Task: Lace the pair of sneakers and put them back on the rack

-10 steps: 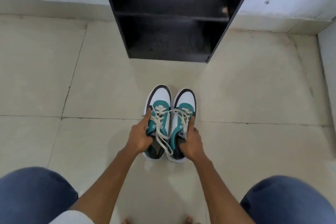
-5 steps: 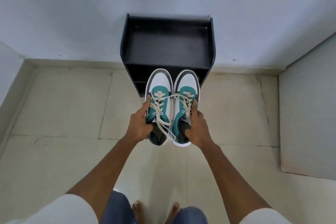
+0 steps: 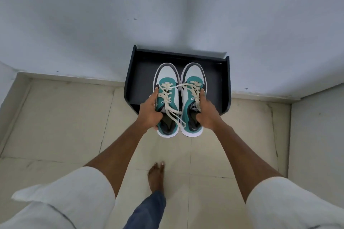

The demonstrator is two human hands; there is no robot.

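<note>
Two white, teal and dark grey sneakers with cream laces are held side by side in the air, toes pointing at the wall. My left hand [image 3: 150,112] grips the left sneaker [image 3: 166,80] by its outer side and collar. My right hand [image 3: 206,112] grips the right sneaker [image 3: 193,77] the same way. A lace runs across from one shoe to the other. Their toes hang over the top shelf of the black shoe rack [image 3: 226,87], which stands against the wall; the heels stick out past its front edge.
The pale wall [image 3: 167,15] rises right behind the rack. A side wall [image 3: 320,126] closes the right. Beige floor tiles [image 3: 65,117] spread to the left and in front. My bare foot [image 3: 156,176] stands on the tiles below the shoes.
I have stood up from a crouch and lifted both sneakers off the floor. They have moved forward and now hang over the rack's top shelf, seen from above.
</note>
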